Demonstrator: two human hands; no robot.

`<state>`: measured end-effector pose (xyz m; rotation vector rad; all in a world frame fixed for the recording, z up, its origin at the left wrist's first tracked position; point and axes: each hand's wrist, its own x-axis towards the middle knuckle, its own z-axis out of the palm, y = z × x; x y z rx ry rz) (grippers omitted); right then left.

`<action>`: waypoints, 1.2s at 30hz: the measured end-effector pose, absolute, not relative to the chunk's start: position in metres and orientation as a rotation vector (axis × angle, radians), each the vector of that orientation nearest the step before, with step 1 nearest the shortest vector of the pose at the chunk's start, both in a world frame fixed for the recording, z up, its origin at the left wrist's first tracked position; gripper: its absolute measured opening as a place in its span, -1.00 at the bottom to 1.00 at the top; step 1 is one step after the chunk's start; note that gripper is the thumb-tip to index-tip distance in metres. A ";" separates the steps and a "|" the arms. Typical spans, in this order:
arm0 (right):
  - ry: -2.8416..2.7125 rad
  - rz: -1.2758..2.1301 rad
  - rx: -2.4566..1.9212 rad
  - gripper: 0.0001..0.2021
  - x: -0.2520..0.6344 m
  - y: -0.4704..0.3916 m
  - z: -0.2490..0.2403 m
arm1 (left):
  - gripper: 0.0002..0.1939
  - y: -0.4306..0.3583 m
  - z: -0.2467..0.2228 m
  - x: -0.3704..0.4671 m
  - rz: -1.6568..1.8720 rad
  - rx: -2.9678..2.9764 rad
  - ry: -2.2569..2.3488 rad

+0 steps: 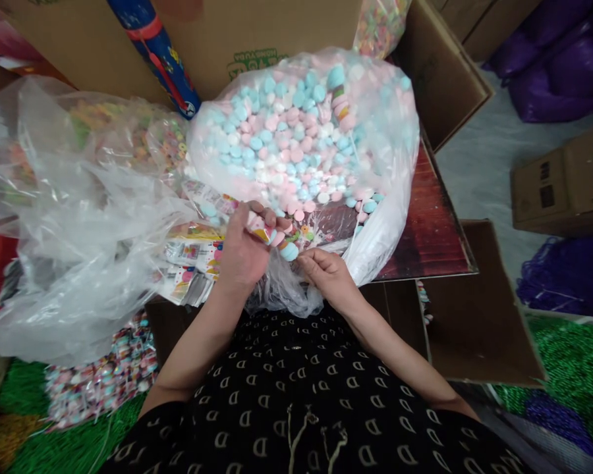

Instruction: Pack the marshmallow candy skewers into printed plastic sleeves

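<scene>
My left hand is closed around a row of threaded candies with a printed wrapper on it. Pink and blue pieces stick out from its fingers to the right. Close to the blue end, the thumb and fingers of my right hand are pinched together; what lies between them is too small to make out. Just beyond both hands, a large clear bag lies open, full of pink, blue and white candies. A similar candy stack rests on that heap. Printed wrappers lie beside my left wrist.
Another clear bag with small colourful rings spreads at left. A blue tube leans against a cardboard box behind. The dark red tabletop ends at right, above an open carton. Bundled candy strings sit low on the left.
</scene>
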<state>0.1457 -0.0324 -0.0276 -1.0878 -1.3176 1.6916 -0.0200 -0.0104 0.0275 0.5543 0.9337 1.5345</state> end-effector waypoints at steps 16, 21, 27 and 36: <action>-1.296 1.756 -1.030 -0.51 0.131 -0.031 -0.028 | -0.75 -0.021 0.005 0.000 1.445 0.638 0.935; -1.105 1.958 -0.918 -0.49 0.130 -0.028 -0.022 | -0.57 -0.021 0.007 -0.012 1.422 0.631 0.881; -1.356 1.574 -1.044 -0.63 0.129 -0.029 -0.030 | -0.75 -0.017 0.018 -0.019 1.573 0.565 0.877; -1.662 1.083 -1.111 -0.75 0.130 -0.031 -0.039 | -0.67 -0.020 0.007 -0.007 1.495 0.646 0.947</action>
